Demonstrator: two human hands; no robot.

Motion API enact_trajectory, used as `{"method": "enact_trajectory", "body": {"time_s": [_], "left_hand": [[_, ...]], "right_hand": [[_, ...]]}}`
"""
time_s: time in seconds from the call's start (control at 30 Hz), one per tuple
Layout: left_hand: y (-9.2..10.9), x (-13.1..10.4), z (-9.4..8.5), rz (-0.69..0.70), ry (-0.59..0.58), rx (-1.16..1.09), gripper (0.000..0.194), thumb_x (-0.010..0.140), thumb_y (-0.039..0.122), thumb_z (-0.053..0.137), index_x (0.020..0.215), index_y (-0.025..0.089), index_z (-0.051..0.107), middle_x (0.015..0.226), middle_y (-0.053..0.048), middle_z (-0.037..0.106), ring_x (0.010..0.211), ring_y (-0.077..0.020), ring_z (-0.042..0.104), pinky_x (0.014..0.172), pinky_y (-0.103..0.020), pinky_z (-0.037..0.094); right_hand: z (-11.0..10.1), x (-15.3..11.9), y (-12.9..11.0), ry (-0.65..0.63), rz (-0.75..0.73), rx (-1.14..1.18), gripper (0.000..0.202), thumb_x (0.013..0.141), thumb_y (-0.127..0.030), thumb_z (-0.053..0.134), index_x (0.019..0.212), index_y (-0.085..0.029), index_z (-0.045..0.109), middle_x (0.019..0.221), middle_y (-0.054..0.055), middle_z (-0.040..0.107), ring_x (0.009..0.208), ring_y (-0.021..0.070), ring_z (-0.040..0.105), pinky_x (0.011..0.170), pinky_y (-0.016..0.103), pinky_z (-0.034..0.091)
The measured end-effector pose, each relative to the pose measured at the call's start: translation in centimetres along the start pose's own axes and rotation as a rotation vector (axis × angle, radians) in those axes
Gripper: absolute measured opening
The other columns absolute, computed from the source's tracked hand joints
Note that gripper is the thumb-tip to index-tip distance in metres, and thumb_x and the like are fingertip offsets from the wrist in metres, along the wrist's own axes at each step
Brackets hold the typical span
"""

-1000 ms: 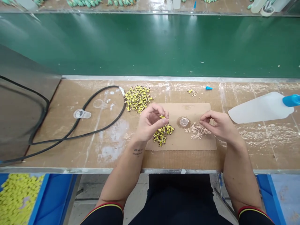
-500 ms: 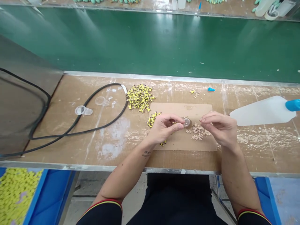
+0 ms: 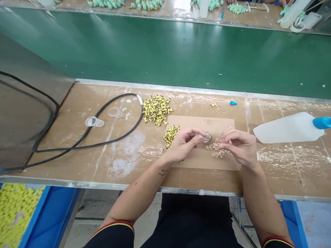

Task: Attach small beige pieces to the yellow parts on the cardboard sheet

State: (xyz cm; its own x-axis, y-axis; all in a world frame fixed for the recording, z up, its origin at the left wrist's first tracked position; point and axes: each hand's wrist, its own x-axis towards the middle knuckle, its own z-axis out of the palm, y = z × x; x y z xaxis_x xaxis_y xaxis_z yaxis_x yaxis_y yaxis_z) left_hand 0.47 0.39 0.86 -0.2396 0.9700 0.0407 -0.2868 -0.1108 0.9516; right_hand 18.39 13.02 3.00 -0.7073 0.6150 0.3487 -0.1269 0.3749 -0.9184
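Observation:
My left hand [image 3: 188, 144] is closed in a pinch beside a small clear round dish [image 3: 206, 138]; what its fingertips hold is too small to make out. My right hand [image 3: 239, 144] also pinches, its fingertips over the right side of a heap of tiny beige branched pieces [image 3: 218, 153]; anything between them is hidden. Dish and heap lie on a flat cardboard sheet [image 3: 201, 162]. Left of my left hand sits a small pile of yellow-and-black figures [image 3: 171, 135], partly behind the hand. A larger pile of the same figures [image 3: 156, 109] lies farther back.
A black cable [image 3: 103, 142] loops across the left of the table. Clear plastic scoop-like cups [image 3: 97, 122] lie by it. At right rests a white bottle [image 3: 287, 128] with a blue cap. A blue cone tip [image 3: 233, 103] lies behind the sheet. Another person's hand [image 3: 286, 2] shows across the green belt [image 3: 165, 51].
My right hand has moved slightly down and left, its fingertips coming closer to the beige heap. My left hand stays pinched by the dish. The view has tilted up slightly.

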Motion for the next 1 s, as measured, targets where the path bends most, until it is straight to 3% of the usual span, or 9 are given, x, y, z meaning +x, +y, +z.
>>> {"method": "enact_trajectory", "body": {"time_s": [0.2,0.4,0.7,1.0], "left_hand": [[-0.4,0.5,-0.5,0.036,0.186,-0.146,0.032,0.089,0.049,0.075,0.09,0.019,0.064,0.056,0.009,0.036,0.049,-0.007,0.032,0.05,-0.022,0.031],[0.0,0.8,-0.9,0.038,0.325,-0.129,0.024,0.089,0.042,0.072,0.087,0.02,0.063,0.056,0.008,0.034,0.049,-0.0075,0.03,0.049,-0.023,0.029],[0.9,0.9,-0.7,0.041,0.365,-0.148,0.02,0.084,0.037,0.074,0.083,0.02,0.064,0.055,0.008,0.034,0.049,-0.0074,0.029,0.049,-0.023,0.028],[0.9,0.9,-0.9,0.067,0.329,-0.14,0.019,0.09,0.036,0.07,0.085,0.02,0.063,0.056,0.008,0.03,0.05,-0.0084,0.032,0.049,-0.023,0.032]], "right_hand": [[0.0,0.1,0.1,-0.014,-0.01,-0.268,0.01,0.087,-0.029,0.08,0.077,-0.027,0.077,0.072,0.001,0.077,0.063,0.0173,0.065,0.058,0.034,0.052],[0.2,0.3,0.7,-0.015,0.055,-0.477,0.017,0.094,-0.03,0.067,0.082,-0.026,0.077,0.077,0.002,0.079,0.063,0.018,0.068,0.059,0.033,0.055],[0.7,0.1,1.6,-0.112,-0.009,-0.623,0.019,0.101,-0.027,0.057,0.092,-0.025,0.074,0.086,0.005,0.078,0.077,0.0208,0.071,0.069,0.035,0.055],[1.2,0.2,1.8,-0.143,-0.045,-0.713,0.021,0.102,-0.029,0.056,0.093,-0.025,0.075,0.085,0.006,0.069,0.078,0.0212,0.065,0.07,0.035,0.051]]}}
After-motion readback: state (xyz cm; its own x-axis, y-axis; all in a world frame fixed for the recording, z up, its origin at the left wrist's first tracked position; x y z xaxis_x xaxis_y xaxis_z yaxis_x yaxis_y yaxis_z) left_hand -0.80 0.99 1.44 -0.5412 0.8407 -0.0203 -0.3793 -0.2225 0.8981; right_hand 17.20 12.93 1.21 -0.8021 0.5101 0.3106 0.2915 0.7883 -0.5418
